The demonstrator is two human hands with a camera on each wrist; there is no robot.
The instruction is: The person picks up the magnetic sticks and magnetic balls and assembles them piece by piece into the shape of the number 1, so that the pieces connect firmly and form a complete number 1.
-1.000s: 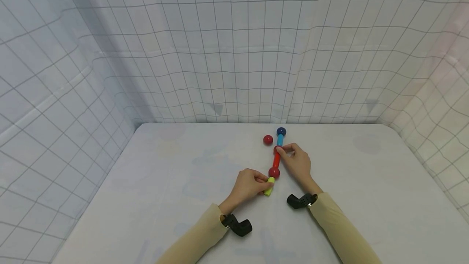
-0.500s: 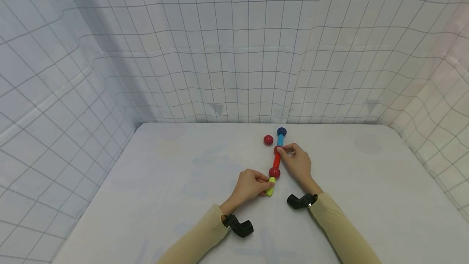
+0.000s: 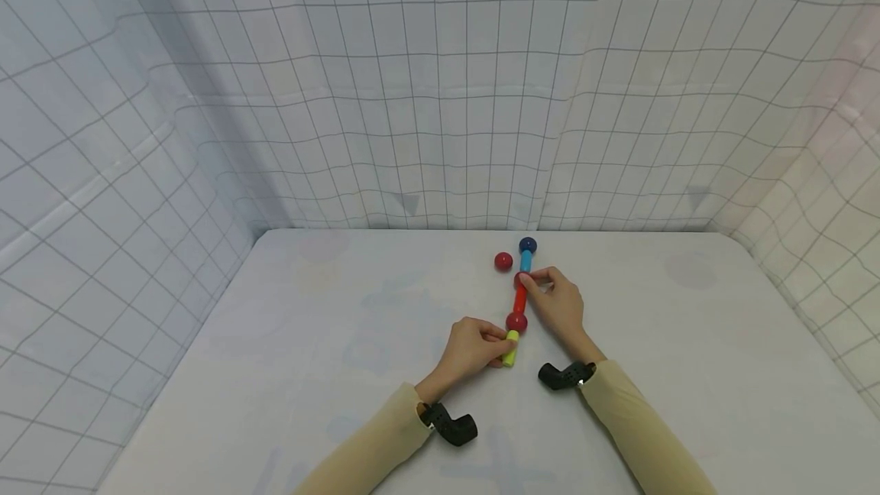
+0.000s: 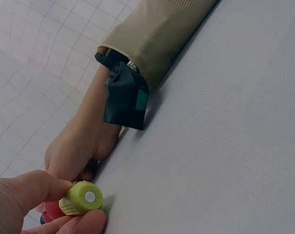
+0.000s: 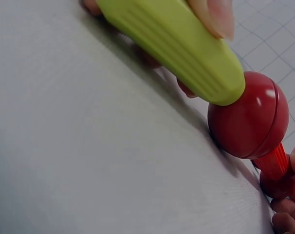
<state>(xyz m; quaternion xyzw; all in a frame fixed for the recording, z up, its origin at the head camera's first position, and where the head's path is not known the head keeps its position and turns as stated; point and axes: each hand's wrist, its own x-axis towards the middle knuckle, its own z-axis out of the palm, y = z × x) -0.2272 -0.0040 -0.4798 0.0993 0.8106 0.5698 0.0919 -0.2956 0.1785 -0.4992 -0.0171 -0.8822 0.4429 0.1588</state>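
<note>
A chain of toy building rods and balls runs along the table. From the far end it has a dark blue ball (image 3: 528, 245), a light blue rod (image 3: 525, 260), a red ball (image 3: 519, 279), a red rod (image 3: 519, 299) and a nearer red ball (image 3: 516, 321). My right hand (image 3: 558, 304) pinches the middle red ball with thumb and fingers, partly covering it. Between thumb and fingers my left hand (image 3: 470, 344) holds a yellow-green rod (image 5: 181, 48), whose far end meets the nearer red ball. A white disc shows in the rod's free end (image 4: 90, 197).
A loose red ball (image 3: 503, 261) lies left of the chain's far end. The white table (image 3: 309, 342) ends at a grid-patterned curtain (image 3: 440, 98). Black wrist cameras (image 3: 455, 428) stick out from both sleeves.
My left hand has moved slightly right with the yellow-green rod, and the nearer red ball has shifted slightly right too. My right hand keeps its place on the middle ball.
</note>
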